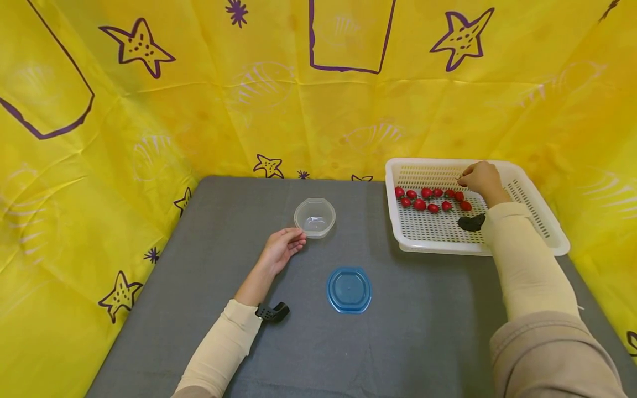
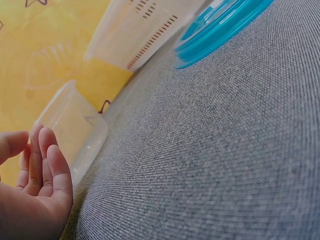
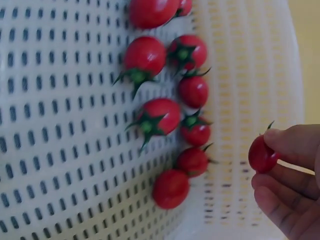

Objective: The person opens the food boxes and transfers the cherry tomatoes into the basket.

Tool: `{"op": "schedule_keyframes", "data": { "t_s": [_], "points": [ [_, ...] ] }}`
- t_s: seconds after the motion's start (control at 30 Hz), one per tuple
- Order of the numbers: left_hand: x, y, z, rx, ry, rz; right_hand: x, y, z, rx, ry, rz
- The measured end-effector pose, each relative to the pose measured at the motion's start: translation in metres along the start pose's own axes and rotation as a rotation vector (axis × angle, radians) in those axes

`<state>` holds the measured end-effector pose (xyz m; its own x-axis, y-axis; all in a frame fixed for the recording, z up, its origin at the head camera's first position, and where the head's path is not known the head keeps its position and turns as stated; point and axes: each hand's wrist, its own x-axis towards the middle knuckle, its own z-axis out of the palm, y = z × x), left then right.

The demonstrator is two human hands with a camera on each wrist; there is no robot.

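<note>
My right hand [image 1: 484, 178] is over the back right of the white basket [image 1: 438, 243]. In the right wrist view its thumb and fingers pinch a cherry tomato [image 3: 262, 155] with a bit of green stem. Several more cherry tomatoes [image 1: 420, 204] lie in two rough rows on the basket floor, many with green caps. My left hand [image 1: 281, 250] pinches the near left rim of a clear plastic container [image 1: 316, 214], which stands upright on the table. Inside the container no tomato shows.
A blue lid [image 1: 349, 290] lies flat on the grey table [image 1: 408, 331], nearer than the container. Yellow cloth [image 1: 269, 110] with sea drawings hangs behind and along both sides. The basket's raised walls surround the tomatoes.
</note>
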<state>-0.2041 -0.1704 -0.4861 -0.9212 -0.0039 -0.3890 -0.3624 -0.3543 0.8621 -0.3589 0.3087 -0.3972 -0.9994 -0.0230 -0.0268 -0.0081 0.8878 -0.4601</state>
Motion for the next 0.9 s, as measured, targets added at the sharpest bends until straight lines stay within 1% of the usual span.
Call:
{"op": "schedule_keyframes", "data": {
  "t_s": [0.13,0.3,0.37,0.47,0.63,0.9],
  "points": [
    [0.0,-0.001,0.0,0.002,0.002,-0.003,0.001,0.011,0.003,-0.074,0.032,-0.004],
    [0.001,-0.002,-0.001,0.008,0.015,-0.003,0.0,0.017,0.007,-0.118,0.049,0.042],
    [0.001,-0.002,-0.001,0.011,0.014,-0.002,-0.002,0.019,0.009,-0.127,0.043,0.056],
    [0.001,0.0,-0.001,0.009,0.004,-0.001,-0.004,0.021,0.01,-0.148,0.031,0.056],
    [0.001,0.002,-0.001,0.012,-0.012,0.007,-0.003,0.022,0.015,-0.127,0.023,0.069],
    [0.001,0.002,-0.001,0.007,-0.022,-0.008,-0.001,0.026,0.019,-0.158,-0.022,0.138]
  ]
}}
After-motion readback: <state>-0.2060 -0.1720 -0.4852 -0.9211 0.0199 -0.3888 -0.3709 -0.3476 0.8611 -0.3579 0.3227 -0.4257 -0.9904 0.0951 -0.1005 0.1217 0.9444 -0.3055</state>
